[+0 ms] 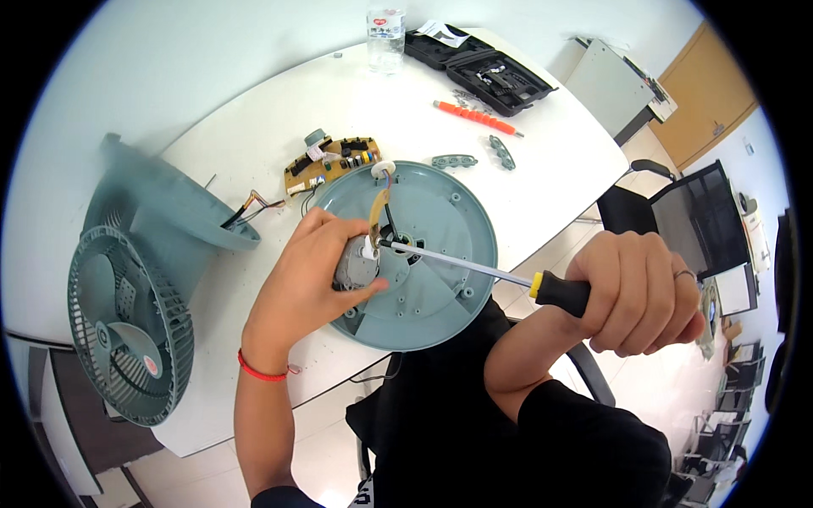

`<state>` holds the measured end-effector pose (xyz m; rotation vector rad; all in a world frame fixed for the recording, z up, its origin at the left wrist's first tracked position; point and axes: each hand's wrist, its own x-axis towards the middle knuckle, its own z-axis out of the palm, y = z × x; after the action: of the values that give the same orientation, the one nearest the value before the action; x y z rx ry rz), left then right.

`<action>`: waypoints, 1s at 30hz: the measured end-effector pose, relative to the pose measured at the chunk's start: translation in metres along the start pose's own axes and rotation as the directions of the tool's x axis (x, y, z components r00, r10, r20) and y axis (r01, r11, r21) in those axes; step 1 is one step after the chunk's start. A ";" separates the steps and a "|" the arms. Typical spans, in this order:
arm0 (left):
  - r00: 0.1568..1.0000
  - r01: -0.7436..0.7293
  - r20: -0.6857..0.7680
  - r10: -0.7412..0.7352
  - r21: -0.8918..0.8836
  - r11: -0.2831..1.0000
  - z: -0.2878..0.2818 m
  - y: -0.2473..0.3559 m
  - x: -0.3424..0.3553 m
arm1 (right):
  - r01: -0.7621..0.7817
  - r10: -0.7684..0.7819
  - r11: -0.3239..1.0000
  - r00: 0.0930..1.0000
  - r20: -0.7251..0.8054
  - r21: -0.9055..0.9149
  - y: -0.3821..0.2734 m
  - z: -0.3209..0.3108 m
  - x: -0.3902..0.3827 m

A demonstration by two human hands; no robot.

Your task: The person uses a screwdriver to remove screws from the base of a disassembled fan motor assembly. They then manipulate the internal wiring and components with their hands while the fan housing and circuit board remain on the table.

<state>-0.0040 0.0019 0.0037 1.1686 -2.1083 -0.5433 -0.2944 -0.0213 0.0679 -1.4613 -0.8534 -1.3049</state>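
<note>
My left hand, a red cord on its wrist, grips a small grey motor over the round grey-green plastic base. The tip of a long screwdriver touches a part beside the motor's white connector, below a narrow tan board with wires. My right hand is closed around the screwdriver's black-and-yellow handle. A curved circuit board with wires lies behind the base, near two small grey-green strips.
A grey-green fan stands left on the white table. An orange tool, an open black case and a clear bottle are at the back. Black chairs, a grey machine and a door are at the right.
</note>
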 end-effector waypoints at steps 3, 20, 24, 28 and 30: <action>0.995 -0.075 -0.052 0.084 0.143 0.987 0.004 0.002 -0.001 | 0.016 -0.017 1.000 1.000 -0.022 -0.019 -0.002 0.002 -0.004; 0.945 -0.238 -0.093 0.314 0.461 0.855 0.006 0.005 0.002 | -0.069 -0.073 0.958 0.881 -0.468 -0.279 -0.006 0.041 -0.008; 0.944 -0.242 -0.088 0.319 0.474 0.846 0.008 0.007 0.003 | -0.094 -0.138 0.923 0.824 -0.549 -0.373 -0.006 0.059 -0.012; 0.926 -0.270 -0.113 0.361 0.469 0.841 0.008 0.003 0.003 | -0.069 -0.177 0.918 0.809 -0.561 -0.390 -0.006 0.064 -0.015; 0.914 -0.267 -0.145 0.380 0.491 0.830 0.008 0.000 0.002 | -0.105 -0.136 0.916 0.827 -0.546 -0.387 -0.007 0.061 -0.011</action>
<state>-0.0110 0.0008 -0.0012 1.0148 -2.2165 0.2689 -0.2841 0.0399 0.0607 -1.2444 -0.2012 -1.8791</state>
